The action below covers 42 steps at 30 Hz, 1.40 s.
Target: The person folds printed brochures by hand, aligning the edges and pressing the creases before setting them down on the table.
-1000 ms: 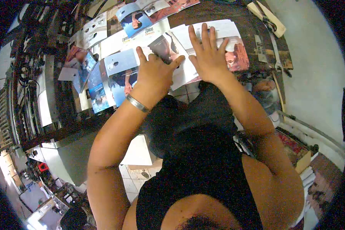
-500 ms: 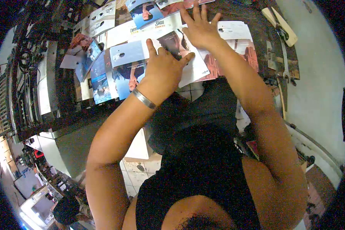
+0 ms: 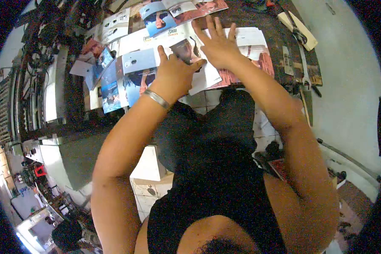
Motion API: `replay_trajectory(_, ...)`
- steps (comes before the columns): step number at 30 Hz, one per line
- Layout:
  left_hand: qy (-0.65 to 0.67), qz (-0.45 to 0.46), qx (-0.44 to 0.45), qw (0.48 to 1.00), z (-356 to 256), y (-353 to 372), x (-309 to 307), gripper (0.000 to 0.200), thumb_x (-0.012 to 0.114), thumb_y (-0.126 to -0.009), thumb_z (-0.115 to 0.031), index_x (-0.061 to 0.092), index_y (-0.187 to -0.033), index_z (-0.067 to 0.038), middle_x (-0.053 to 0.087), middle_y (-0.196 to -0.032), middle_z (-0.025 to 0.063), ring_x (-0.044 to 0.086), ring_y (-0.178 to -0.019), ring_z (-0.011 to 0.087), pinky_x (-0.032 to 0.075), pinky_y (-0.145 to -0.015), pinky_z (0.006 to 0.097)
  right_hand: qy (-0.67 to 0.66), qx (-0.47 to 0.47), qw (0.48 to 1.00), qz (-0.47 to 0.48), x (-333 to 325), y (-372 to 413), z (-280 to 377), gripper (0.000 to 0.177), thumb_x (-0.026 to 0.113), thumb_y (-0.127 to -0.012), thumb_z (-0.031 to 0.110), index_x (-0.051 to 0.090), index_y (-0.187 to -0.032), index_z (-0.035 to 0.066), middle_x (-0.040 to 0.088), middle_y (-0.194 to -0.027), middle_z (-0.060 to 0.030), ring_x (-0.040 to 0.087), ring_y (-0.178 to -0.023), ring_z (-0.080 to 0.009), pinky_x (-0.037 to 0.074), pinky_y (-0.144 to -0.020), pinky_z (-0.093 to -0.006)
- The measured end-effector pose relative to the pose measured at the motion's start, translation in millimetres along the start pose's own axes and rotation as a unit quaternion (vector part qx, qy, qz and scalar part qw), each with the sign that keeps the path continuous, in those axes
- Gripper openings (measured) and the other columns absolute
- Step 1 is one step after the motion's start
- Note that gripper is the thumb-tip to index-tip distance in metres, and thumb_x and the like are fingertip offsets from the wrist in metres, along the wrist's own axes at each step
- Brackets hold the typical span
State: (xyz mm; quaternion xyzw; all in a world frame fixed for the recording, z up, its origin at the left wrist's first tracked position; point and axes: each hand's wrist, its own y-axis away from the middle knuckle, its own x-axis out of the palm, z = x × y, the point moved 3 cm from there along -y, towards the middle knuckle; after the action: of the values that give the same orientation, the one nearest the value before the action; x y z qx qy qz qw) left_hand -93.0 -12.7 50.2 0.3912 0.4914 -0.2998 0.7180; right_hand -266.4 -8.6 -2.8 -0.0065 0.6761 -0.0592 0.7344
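Note:
My left hand [image 3: 175, 77], with a metal bangle [image 3: 157, 98] at its wrist, rests on printed sheets, index finger and thumb stretched apart. Under its fingertips lies a white printed sheet [image 3: 209, 77] with a dark photo on it. My right hand [image 3: 220, 48] lies flat with fingers spread over the right part of that paper. A blue-and-white printed sheet [image 3: 138, 61] is left of my left hand. Red building pictures show on a printed sheet [image 3: 262, 62] to the right of my right hand. Part of the paper is hidden beneath both hands.
At the right of the dark table lie a wooden block [image 3: 307, 39], a wrench [image 3: 305, 70] and dark pliers [image 3: 299, 36]. More printed sheets [image 3: 158, 19] lie at the back. Machine bars [image 3: 38, 93] stand at left. A person's dark head [image 3: 67, 235] shows at lower left.
The view has shifted slightly, moving the table and papers a little leftward. Both hands stay on the sheets; my left thumb and index finger remain spread.

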Motion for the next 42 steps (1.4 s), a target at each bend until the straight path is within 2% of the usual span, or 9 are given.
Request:
replay_trajectory(12, -0.005, 0.05, -0.013, 0.999, -4.3, -4.3, -7.2, 0.062, 0.067, -0.094, -0.021, 0.057, -0.151, -0.043, 0.077, -0.124, 0.0085, 0.066, -0.125, 0.035, 0.013, -0.122, 0.0763, 0.001, -0.043, 0.999, 0.007, -7.0, 103.0, -1.0, 0.085, 0.059, -0.104, 0.021, 0.009, -0.173, 0.02, 0.01, -0.174, -0.0295, 0.013, -0.16, -0.0527, 0.012, -0.118, -0.0818)
replay_trajectory(22, 0.042, 0.03, 0.018, 0.999, 4.0, 4.3, -0.9, 0.079, 0.082, -0.085, -0.031, 0.049, -0.156, -0.042, 0.077, -0.121, 0.0112, 0.067, -0.123, 0.036, 0.021, -0.123, 0.0719, -0.036, -0.005, 0.998, -0.043, -6.7, 117.8, -10.2, 0.087, 0.063, -0.101, 0.034, 0.016, -0.171, 0.013, 0.02, -0.173, -0.0274, 0.019, -0.158, -0.0535, 0.017, -0.12, -0.0765)
replay_trajectory(26, 0.084, -0.078, -0.075, 0.991, -4.8, 37.0, 19.3, 0.092, 0.082, -0.084, -0.052, 0.04, -0.163, -0.033, 0.033, -0.169, 0.0261, 0.024, -0.159, 0.0474, 0.012, -0.124, 0.0745, -0.236, 0.039, 0.948, -0.209, -22.2, 146.1, -36.9, 0.083, 0.061, -0.102, 0.03, 0.019, -0.171, 0.009, 0.022, -0.175, -0.0206, 0.012, -0.163, -0.0439, 0.008, -0.128, -0.0637)
replay_trajectory(33, 0.057, -0.176, 0.039, 0.982, -7.6, 54.9, 61.3, 0.074, 0.084, -0.079, -0.027, 0.059, -0.149, -0.028, 0.043, -0.168, 0.005, 0.031, -0.159, 0.033, 0.01, -0.128, 0.0706, -0.328, 0.04, 0.924, -0.194, -20.4, 170.7, -45.5, 0.079, 0.065, -0.1, 0.034, 0.032, -0.167, 0.008, 0.031, -0.172, -0.02, 0.02, -0.162, -0.0409, 0.013, -0.13, -0.0539)
replay_trajectory(37, 0.304, -0.329, 0.057, 0.892, 2.1, 87.9, 33.2, 0.058, 0.081, -0.076, -0.008, 0.072, -0.131, -0.022, 0.074, -0.132, 0.0029, 0.056, -0.142, 0.035, 0.016, -0.131, 0.0617, -0.366, -0.034, 0.909, -0.195, -48.1, 160.1, -22.9, 0.083, 0.072, -0.094, 0.04, 0.041, -0.163, 0.007, 0.036, -0.17, -0.0193, 0.026, -0.16, -0.0402, 0.018, -0.13, -0.0513)
replay_trajectory(38, 0.315, -0.394, 0.048, 0.862, 4.7, 96.1, 22.2, 0.044, 0.081, -0.085, -0.007, 0.072, -0.128, -0.012, 0.078, -0.116, 0.0061, 0.07, -0.121, 0.0301, 0.039, -0.121, 0.0517, -0.378, -0.051, 0.905, -0.189, -61.6, 158.0, -12.0, 0.084, 0.073, -0.093, 0.042, 0.042, -0.163, 0.006, 0.037, -0.17, -0.0192, 0.027, -0.16, -0.0402, 0.019, -0.13, -0.051)
replay_trajectory(40, 0.601, -0.38, -0.054, 0.702, 9.5, 111.9, 22.3, 0.035, 0.078, -0.094, -0.012, 0.07, -0.127, -0.005, 0.078, -0.114, 0.0068, 0.071, -0.109, 0.0212, 0.049, -0.106, 0.0406, -0.395, -0.085, 0.898, -0.174, -77.1, 150.0, 6.9, 0.09, 0.08, -0.087, 0.044, 0.046, -0.16, 0.005, 0.042, -0.167, -0.0188, 0.032, -0.157, -0.0392, 0.021, -0.129, -0.0504)
replay_trajectory(41, 0.719, -0.359, -0.103, 0.586, 10.5, 116.1, 23.1, 0.032, 0.077, -0.098, -0.014, 0.069, -0.126, -0.001, 0.077, -0.113, 0.0071, 0.071, -0.104, 0.0168, 0.054, -0.099, 0.0351, -0.407, -0.101, 0.887, -0.195, -82.1, 146.0, 15.9, 0.084, 0.087, -0.081, 0.032, 0.054, -0.156, 0.013, 0.058, -0.153, -0.0209, 0.051, -0.145, -0.0381, 0.031, -0.124, -0.0543)
replay_trajectory(42, 0.726, -0.39, -0.077, 0.561, 10.2, 118.5, 10.5, 0.03, 0.07, -0.105, -0.018, 0.067, -0.124, 0.005, 0.075, -0.111, 0.0065, 0.066, -0.095, 0.0082, 0.053, -0.082, 0.0239, -0.495, -0.073, 0.854, -0.142, -86.3, 142.1, 25.7, 0.079, 0.086, -0.082, 0.029, 0.057, -0.153, 0.012, 0.065, -0.144, -0.0201, 0.059, -0.135, -0.0364, 0.037, -0.12, -0.0521)
